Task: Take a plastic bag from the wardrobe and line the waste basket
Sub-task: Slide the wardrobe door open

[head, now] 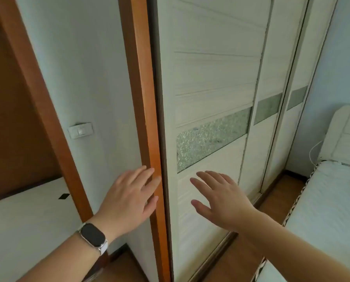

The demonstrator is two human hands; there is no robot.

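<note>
A white wardrobe with sliding doors fills the middle of the view; its nearest door [210, 82] is closed and carries a frosted glass band [208, 141]. My left hand [131, 198], a dark watch on its wrist, is spread flat with its fingertips on the orange wooden side post [143, 98] at the door's left edge. My right hand [221, 198] is open with fingers apart, held at the lower door panel just below the glass band. Neither hand holds anything. No plastic bag or waste basket is in view.
A bed with a white mattress [329, 210] and padded headboard [347, 135] stands close on the right, leaving a narrow strip of wooden floor [249, 259] along the wardrobe. On the left are a wall with a light switch [81, 130] and an open doorway onto a tiled floor [27, 216].
</note>
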